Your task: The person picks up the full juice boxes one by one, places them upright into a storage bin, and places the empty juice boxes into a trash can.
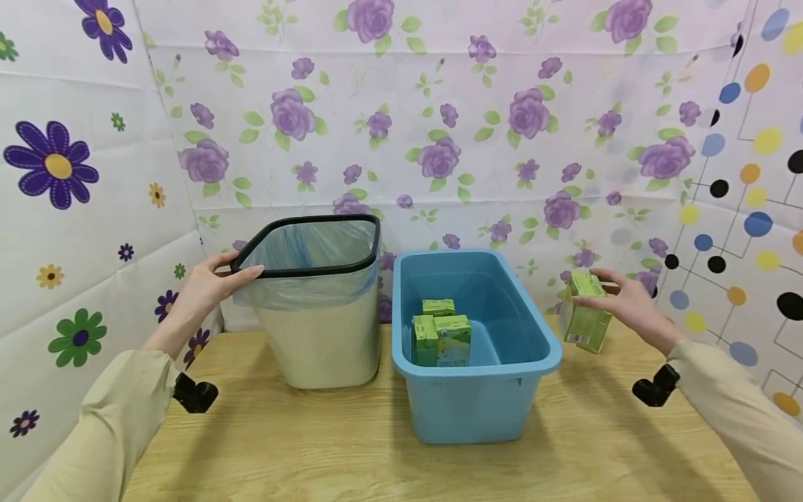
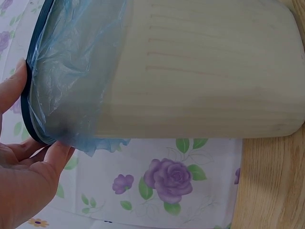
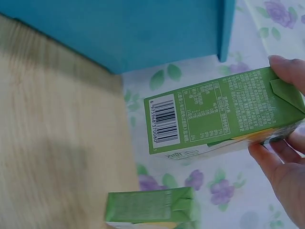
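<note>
At the left, a cream trash bin with a black rim stands upright, lined with a translucent blue bag. My left hand grips its rim at the near left corner, thumb and fingers spread along the edge. A green drink carton is pinched in my right hand to the right of the blue tub. In the right wrist view its barcode side faces the camera. Close by it, a second green carton stands on the table.
Inside the tub, several green cartons sit toward the near left. The tub stands just right of the bin on the wooden table. Floral cloth walls enclose the back and sides.
</note>
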Demonstrator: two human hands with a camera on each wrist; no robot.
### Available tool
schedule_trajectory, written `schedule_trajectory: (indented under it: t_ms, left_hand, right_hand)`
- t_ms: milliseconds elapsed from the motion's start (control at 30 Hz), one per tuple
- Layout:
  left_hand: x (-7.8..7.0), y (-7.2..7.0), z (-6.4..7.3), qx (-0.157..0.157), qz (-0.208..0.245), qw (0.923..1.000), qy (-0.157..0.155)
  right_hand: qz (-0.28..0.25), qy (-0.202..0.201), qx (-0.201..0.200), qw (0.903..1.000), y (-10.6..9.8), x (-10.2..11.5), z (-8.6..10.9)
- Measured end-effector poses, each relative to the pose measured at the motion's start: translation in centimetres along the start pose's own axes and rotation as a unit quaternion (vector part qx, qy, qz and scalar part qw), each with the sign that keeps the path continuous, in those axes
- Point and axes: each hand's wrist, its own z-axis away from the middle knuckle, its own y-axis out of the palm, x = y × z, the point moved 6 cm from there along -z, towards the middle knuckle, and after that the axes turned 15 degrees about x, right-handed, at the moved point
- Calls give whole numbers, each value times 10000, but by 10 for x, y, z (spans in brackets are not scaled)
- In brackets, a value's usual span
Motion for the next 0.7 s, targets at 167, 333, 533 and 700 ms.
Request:
schedule_trajectory:
  t_ms: [167, 333, 533, 700]
  left_hand:
    - [-2, -1, -1, -9, 41, 10000, 33]
    - [-2, -2, -1, -66, 46, 10000, 4]
    - [0, -2, -1, -132, 12, 9999, -21]
    - [2, -2, -1, -145, 12, 9999, -21]
  right_hand:
    - [151, 1, -13, 9999, -13, 21, -2]
    - [312, -16, -118, 9994, -29, 43, -5]
    - [470, -305, -252, 9981, -39, 82, -15]
    - [622, -444, -208, 9969, -36, 116, -27]
